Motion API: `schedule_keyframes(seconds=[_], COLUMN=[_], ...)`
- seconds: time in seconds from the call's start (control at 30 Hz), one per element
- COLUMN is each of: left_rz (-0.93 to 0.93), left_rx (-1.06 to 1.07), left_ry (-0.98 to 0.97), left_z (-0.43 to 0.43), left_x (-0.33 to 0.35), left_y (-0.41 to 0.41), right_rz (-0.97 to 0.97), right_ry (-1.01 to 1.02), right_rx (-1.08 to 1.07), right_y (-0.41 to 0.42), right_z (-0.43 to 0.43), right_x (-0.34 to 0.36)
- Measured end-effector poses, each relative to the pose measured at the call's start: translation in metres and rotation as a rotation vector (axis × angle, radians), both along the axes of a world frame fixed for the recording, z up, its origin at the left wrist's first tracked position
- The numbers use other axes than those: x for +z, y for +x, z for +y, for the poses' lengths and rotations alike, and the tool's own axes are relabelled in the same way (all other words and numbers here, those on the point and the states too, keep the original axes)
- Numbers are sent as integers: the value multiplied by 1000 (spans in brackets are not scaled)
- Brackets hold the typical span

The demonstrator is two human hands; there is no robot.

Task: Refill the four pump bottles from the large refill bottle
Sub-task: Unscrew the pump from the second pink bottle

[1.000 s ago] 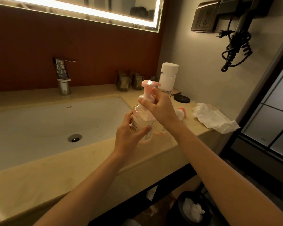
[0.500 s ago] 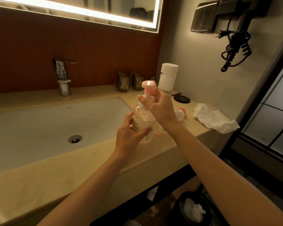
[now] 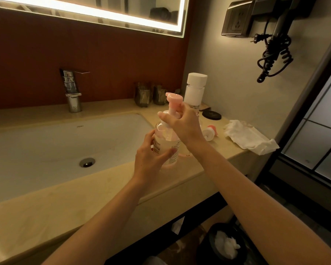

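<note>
While the left hand [image 3: 151, 159] was wrapped around the body of the clear pump bottle [image 3: 165, 144], the right hand [image 3: 182, 125] had its fingers pinched on the collar right under the pink pump head [image 3: 174, 99]. So both hands were gripping the same bottle, one low, one high. It stood upright at the front edge of the bench [image 3: 69, 197], just right of the sink [image 3: 46, 150], and looked pretty much full of clear liquid. Couldn't tell if the base was actually touching the bench or lifted a hair, the left hand covered it.

Behind it, close to the wall, the big refill bottle [image 3: 195, 92] stood upright with its white cap on. A loose pump top [image 3: 209, 131] with a pink ring lay on its side on the bench just right of the right wrist. Near that sat a small black lid [image 3: 211, 115], and further right a crumpled white wipe [image 3: 248, 136] hung over the bench corner.

Two dark glasses [image 3: 149, 94] sat at the back by the red wall, and the chrome tap [image 3: 72, 90] stood behind the sink. Down below, a black bin [image 3: 214, 243] had white tissue in it.
</note>
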State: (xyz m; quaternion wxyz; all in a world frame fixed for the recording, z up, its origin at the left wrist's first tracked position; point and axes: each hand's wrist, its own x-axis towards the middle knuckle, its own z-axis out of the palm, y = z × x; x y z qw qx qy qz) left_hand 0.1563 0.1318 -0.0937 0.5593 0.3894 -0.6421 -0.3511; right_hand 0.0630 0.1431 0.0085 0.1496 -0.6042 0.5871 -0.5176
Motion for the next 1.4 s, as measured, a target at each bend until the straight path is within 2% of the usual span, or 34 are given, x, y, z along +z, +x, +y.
schedule_keyframes(seconds=[0.17,0.47,0.67,0.87,1.07,1.2,1.4], left_rz=[-10,2,6,9,10,0,7], left_rx=[5,-2,-6,-9,-9,-2,-17], left_ry=[-9,1,2,2,18,3,2], left_z=[-1,-1,0,1,2,2,3], left_x=[0,-2,0,0,1,1,1], left_y=[0,0,0,0,0,-1,1], right_rz=[44,7,58,-80,52,131,9], right_ry=[-48,43,-23,4,-61,-64,-53], right_rx=[-85,23,-85,30,-131,-138,-30], right_y=[-1,1,0,1,0,1,3], right_z=[0,3,0,6,-3,-2,5], right_x=[-4,2,-4,-4,-4,-8,-7])
